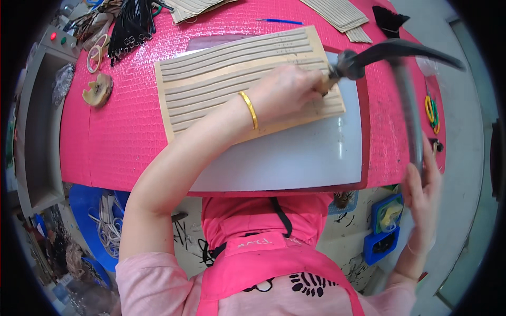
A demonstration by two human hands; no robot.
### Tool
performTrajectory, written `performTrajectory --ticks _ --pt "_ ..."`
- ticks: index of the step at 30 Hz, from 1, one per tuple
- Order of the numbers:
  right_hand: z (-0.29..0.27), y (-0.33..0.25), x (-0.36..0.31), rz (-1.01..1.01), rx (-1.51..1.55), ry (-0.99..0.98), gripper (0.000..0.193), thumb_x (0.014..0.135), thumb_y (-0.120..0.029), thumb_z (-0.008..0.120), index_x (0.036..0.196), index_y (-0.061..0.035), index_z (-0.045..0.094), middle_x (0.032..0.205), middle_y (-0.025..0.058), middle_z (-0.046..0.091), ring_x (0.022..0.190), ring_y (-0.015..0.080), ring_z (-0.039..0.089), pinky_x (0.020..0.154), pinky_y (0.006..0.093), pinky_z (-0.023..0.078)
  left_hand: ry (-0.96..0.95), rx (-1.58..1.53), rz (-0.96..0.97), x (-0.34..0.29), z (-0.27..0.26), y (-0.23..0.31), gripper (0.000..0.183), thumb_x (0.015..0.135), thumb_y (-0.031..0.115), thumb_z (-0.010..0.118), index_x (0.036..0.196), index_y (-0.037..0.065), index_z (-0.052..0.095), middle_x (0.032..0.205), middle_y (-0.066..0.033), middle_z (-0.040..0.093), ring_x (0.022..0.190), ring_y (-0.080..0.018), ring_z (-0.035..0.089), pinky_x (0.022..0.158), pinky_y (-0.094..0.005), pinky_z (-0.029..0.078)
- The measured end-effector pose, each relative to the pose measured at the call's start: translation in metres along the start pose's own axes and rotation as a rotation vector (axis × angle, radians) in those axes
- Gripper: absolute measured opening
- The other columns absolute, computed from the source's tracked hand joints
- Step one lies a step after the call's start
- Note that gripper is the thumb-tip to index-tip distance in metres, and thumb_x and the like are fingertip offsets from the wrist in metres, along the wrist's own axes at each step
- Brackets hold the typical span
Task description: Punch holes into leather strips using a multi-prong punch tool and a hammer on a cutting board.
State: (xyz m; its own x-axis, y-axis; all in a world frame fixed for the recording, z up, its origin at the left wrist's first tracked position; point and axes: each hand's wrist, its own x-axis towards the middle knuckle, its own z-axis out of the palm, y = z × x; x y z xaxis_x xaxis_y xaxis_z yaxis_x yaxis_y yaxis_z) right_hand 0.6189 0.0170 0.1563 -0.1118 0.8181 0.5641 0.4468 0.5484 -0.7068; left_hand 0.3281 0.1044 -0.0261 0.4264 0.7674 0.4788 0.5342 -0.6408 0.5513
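Note:
A tan sheet (pixel 164 110) carrying several rows of narrow beige strips (pixel 211 87) lies slanted on a white board (pixel 274 163). My left hand (pixel 290 89), a gold bangle on its wrist, is over the sheet's right part. Its fingers are closed around a small upright tool, mostly hidden by the hand and a hammer head. My right hand (pixel 421 192) grips the hammer (pixel 392 50) low on its grey handle, which is blurred. The hammer's round face is close above the tool in my left hand. Small dark holes show along the upper strips' right ends.
The pink table (pixel 116 142) holds a tape roll (pixel 95 59), a yellowish chipped block (pixel 97 90), black straps (pixel 132 26), a blue pen (pixel 282 21), stacked strip sheets (pixel 337 16) and yellow-green-handled scissors (pixel 432 113). A blue tub (pixel 79 210) stands below left.

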Motion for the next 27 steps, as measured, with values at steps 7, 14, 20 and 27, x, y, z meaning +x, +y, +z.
performTrajectory --ticks 7,14,20,27 --pt "0.037 0.061 -0.072 0.473 -0.411 -0.383 0.044 0.083 -0.007 0.050 0.127 -0.0008 0.042 0.096 0.0064 0.056 0.079 0.0102 0.048 0.072 0.0241 0.036 -0.076 0.026 -0.023 -0.001 0.003 0.005 0.014 0.074 0.014 0.061 0.074 0.003 0.053 0.069 -0.0165 0.058 0.065 -0.0351 0.056 0.059 -0.0428 0.045" --pt "0.075 0.076 -0.068 0.478 -0.315 -0.494 0.044 0.084 -0.008 0.051 0.126 0.0000 0.042 0.099 0.0068 0.059 0.078 0.0101 0.050 0.075 0.0231 0.041 0.355 -0.836 -0.261 -0.005 -0.006 0.008 0.018 0.076 0.006 0.065 0.091 -0.003 0.058 0.073 -0.0075 0.063 0.066 -0.0093 0.059 0.058 -0.0225 0.047" --pt "0.064 0.093 -0.076 0.558 -0.255 -0.487 0.043 0.082 -0.005 0.051 0.125 -0.0015 0.043 0.100 0.0145 0.061 0.088 0.0110 0.056 0.078 0.0263 0.043 0.082 -0.443 -0.254 -0.010 -0.003 0.011 0.015 0.071 0.006 0.065 0.081 0.000 0.055 0.067 -0.0130 0.059 0.060 -0.0239 0.059 0.055 -0.0309 0.045" --pt "0.072 0.091 -0.075 0.594 -0.205 -0.454 0.047 0.085 -0.010 0.051 0.130 -0.0032 0.039 0.075 -0.0058 0.048 0.053 0.0011 0.030 0.045 0.0168 0.025 0.034 -0.272 -0.215 -0.008 0.001 0.004 0.015 0.072 0.010 0.065 0.077 0.001 0.053 0.063 -0.0140 0.056 0.059 -0.0300 0.056 0.054 -0.0354 0.044"
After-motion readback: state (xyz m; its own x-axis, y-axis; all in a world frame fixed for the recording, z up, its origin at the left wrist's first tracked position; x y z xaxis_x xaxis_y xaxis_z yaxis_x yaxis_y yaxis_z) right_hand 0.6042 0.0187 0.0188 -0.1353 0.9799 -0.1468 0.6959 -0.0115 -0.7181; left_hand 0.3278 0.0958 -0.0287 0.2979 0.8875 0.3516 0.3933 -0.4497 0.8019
